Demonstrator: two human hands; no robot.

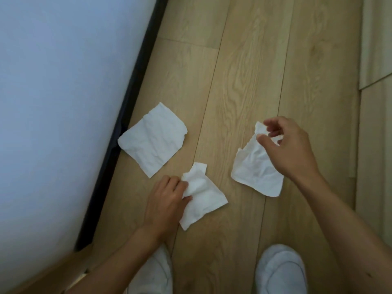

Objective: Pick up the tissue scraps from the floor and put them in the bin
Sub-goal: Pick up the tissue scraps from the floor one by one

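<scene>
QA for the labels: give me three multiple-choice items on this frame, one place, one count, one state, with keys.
1. Where does the flat scrap lie?
A. against the dark baseboard
B. between the slippers
C. under the right hand

2. How many scraps show?
A. two
B. three
C. five

3. What is the left hand doing?
A. resting flat on bare floor
B. pinching a crumpled scrap
C. holding a bin

Key: 1 A, its corner meets the baseboard. 2 B, one flat, one at each hand. 3 B, its fingers close on the middle scrap; the right hand reaches over the right scrap.
</scene>
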